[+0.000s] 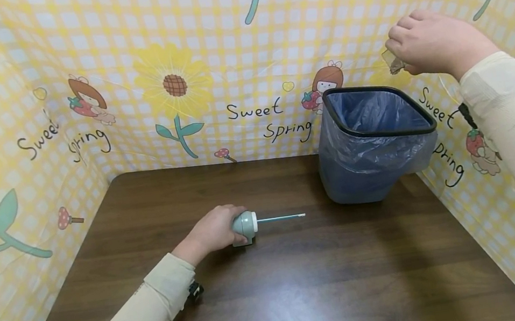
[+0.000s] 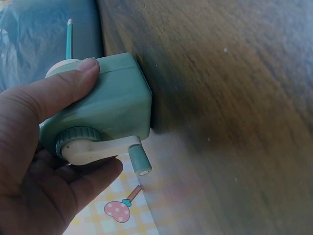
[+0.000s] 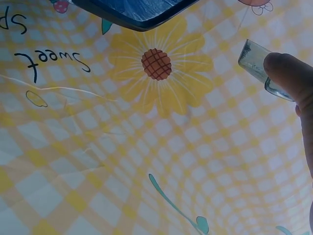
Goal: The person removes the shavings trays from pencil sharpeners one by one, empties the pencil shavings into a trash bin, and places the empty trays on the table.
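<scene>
The left hand is clamped around a pale-green, boxy plastic pencil sharpener on the brown wooden tabletop, covering part of it; a slim teal pencil protrudes, its inner end unseen. Near the blue, black-rimmed, plastic-lined bin, the right hand pinches a small clear plastic box, half covered, contents indistinct.

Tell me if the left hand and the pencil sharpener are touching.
Touching. The left wrist view shows it: the left hand has its thumb lying directly on the pencil sharpener's green casing.
</scene>
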`<state>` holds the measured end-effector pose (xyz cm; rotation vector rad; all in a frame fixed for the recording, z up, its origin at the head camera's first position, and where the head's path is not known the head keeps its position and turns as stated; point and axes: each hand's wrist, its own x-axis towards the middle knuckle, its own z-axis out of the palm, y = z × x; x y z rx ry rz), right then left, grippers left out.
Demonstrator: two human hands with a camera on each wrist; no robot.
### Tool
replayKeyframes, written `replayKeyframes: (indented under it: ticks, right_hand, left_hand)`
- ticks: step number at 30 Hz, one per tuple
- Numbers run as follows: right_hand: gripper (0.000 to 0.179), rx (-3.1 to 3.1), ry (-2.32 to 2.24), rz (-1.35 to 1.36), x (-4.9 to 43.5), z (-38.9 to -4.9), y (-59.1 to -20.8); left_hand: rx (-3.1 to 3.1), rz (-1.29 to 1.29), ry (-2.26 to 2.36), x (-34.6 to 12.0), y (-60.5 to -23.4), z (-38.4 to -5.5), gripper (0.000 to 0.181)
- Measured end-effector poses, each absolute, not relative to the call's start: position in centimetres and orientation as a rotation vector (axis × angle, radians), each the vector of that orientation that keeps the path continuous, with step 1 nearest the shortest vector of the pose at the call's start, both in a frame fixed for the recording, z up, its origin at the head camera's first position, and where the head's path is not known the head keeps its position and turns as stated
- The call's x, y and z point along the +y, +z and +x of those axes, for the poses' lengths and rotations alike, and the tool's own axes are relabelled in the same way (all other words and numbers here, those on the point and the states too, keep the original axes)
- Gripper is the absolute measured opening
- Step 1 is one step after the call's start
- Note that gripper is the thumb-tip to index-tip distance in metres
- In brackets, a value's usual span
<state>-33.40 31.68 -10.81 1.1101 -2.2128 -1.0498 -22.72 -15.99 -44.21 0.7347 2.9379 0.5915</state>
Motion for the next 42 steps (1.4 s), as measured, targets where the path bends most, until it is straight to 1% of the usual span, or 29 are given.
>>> replayKeyframes:
  ticks: [8,17,27,33,42]
  right_hand:
    - [0.054,-2.183,-1.099,1.116,31.6,-33.2,-10.7]
    - [0.044,-2.097,-1.085,1.169,31.7,-33.6,-10.9]
    - [0.042,-2.006,-1.053,1.237,31.7,-34.0,-11.5]
    - [0.042,-1.969,-1.108,1.240,31.4,-34.0,-11.6]
    - [0.034,-1.921,-1.186,1.248,31.3,-34.1,-11.9]
  left_hand:
    - [2.939,0.744,0.595,-15.9,-44.0,-22.8,0.076]
    - [2.933,0.743,0.604,-15.9,-44.1,-22.8,0.076]
    - [2.933,0.733,0.597,-15.8,-43.9,-22.7,0.075]
    - [2.938,0.739,0.589,-15.8,-43.9,-22.7,0.075]
    - [2.935,0.733,0.583,-15.9,-44.0,-22.7,0.076]
